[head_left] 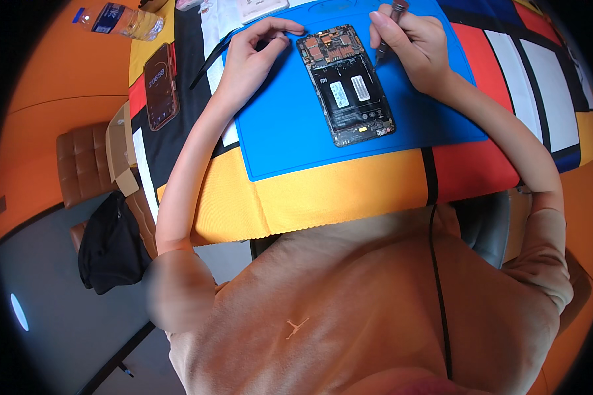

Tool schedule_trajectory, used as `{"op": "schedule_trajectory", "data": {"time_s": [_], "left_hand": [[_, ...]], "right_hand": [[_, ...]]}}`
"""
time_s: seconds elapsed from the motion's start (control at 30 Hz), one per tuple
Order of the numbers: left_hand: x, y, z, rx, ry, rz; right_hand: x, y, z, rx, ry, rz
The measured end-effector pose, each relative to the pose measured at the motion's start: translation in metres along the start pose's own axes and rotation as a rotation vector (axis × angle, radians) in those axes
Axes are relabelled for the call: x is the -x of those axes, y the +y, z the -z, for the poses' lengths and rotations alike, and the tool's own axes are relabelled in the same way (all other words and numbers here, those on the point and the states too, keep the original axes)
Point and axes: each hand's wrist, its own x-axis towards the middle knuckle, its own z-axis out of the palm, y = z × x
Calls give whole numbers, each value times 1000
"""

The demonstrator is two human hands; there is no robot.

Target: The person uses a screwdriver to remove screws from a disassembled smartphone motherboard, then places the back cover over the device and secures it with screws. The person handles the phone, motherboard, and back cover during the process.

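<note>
An opened smartphone point(324, 99) lies on a blue work mat point(277, 148), its circuit boards and black battery exposed. My right hand point(415, 49) grips a slim dark screwdriver point(398, 10) between thumb and fingers. The driver slants down, with its tip by the phone's upper right edge; whether the tip touches the phone I cannot tell. Beside the phone's upper left corner rests my left hand point(254, 59), open, with thumb and forefinger apart. Its forefinger reaches toward that corner, and nothing shows between the fingers.
A lit phone point(161, 85) lies at the left on the multicoloured tablecloth point(336, 196). Near it are a dark thin tool point(209, 66) and a clear bottle with a blue cap point(122, 21). A white box point(262, 8) is at the back. A black bag point(114, 247) sits at the left.
</note>
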Motion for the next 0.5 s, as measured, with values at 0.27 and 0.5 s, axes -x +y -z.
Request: {"op": "schedule_trajectory", "data": {"time_s": [0.27,0.5], "left_hand": [[-1,1,0,-5,-1,-5],[0,4,1,-1,-23,28]], "right_hand": [[2,12,8,58,-133,59],[9,25,13,151,-226,202]]}}
